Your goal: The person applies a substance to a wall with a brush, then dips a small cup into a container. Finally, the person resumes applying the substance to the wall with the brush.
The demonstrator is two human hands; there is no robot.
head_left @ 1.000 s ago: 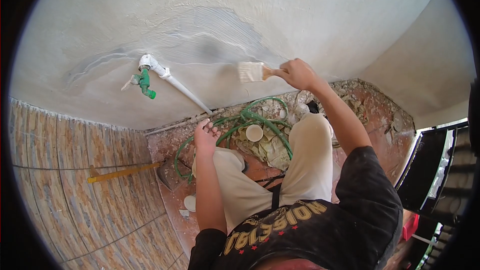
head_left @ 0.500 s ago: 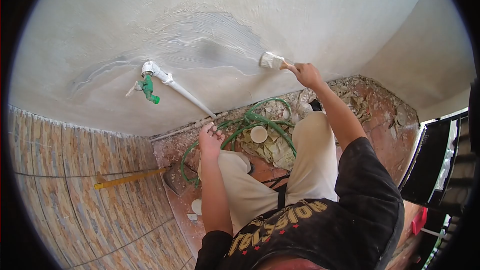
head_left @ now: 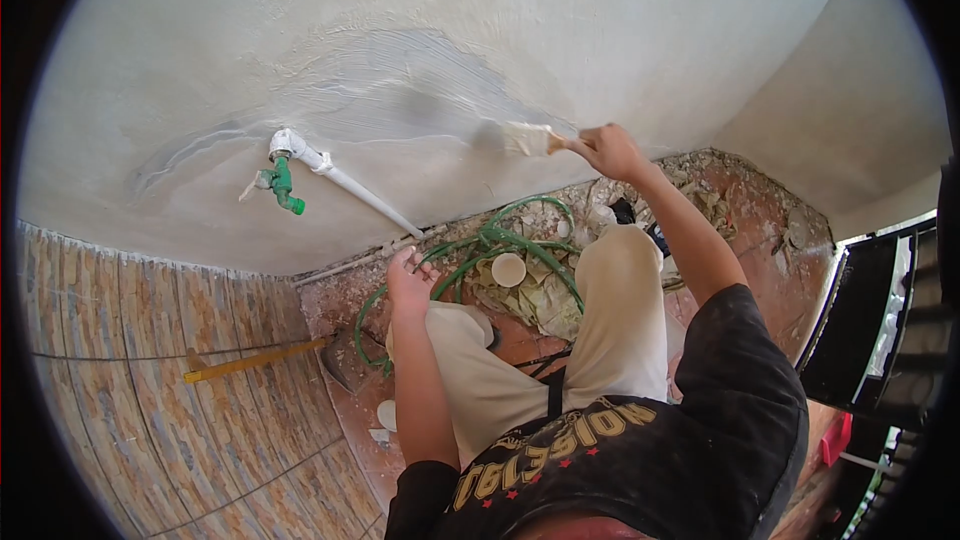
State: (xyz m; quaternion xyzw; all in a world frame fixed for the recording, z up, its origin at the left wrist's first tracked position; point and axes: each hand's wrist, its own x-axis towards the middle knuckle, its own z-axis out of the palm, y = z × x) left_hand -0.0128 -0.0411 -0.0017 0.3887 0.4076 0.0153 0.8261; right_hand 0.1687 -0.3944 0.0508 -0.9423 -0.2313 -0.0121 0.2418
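Note:
My right hand (head_left: 612,151) is closed round the handle of a flat paintbrush (head_left: 527,139). Its white-coated bristles point left, close to the pale wall (head_left: 640,30), and are slightly smeared by motion. A grey brushed patch (head_left: 380,70) spreads over the wall to the upper left of the bristles. Over my left knee, my left hand (head_left: 408,282) holds nothing, its fingers loosely bent and apart. To its upper left, a green tap (head_left: 283,183) sits on a white pipe (head_left: 365,202) that slants down along the wall.
A green hose (head_left: 525,237) coils on the debris-strewn floor around a round pale cup (head_left: 508,270). A yellow-handled tool (head_left: 255,361) leans by the stone-patterned tiles (head_left: 110,340) on the left. Black metal bars (head_left: 870,310) stand at the right.
The paintbrush has dropped a little and moved left, its bristles now lower against the wall. My left hand stays over the knee. The whole view has shifted slightly.

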